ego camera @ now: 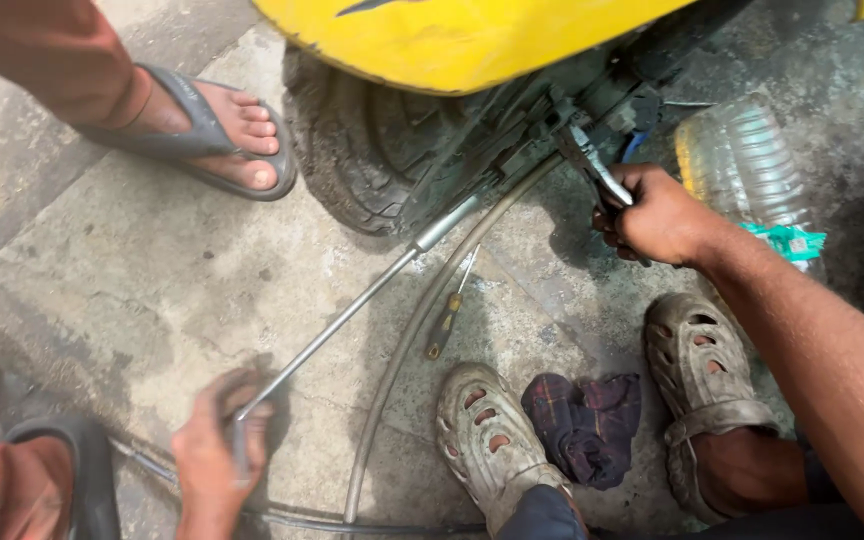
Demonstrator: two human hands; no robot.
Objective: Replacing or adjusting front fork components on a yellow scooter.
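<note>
My right hand [657, 215] is closed on the handles of metal pliers [592, 170], whose jaws reach into the dark underside of a yellow scooter [452, 40] beside its rear tyre [352, 150]. My left hand [214, 450], blurred, grips the near end of a long steel rod wrench [342, 320]. The rod runs diagonally up to the scooter's underside. A small screwdriver [449, 315] lies on the concrete between my hands, next to a curved grey cable [402, 350].
My two feet in grey clogs [487, 435] [702, 390] flank a dark checked rag [584, 425]. A clear plastic bottle [742, 170] lies at the right. Another person's sandalled foot [217, 130] is at upper left, and a black sandal [72, 470] at lower left.
</note>
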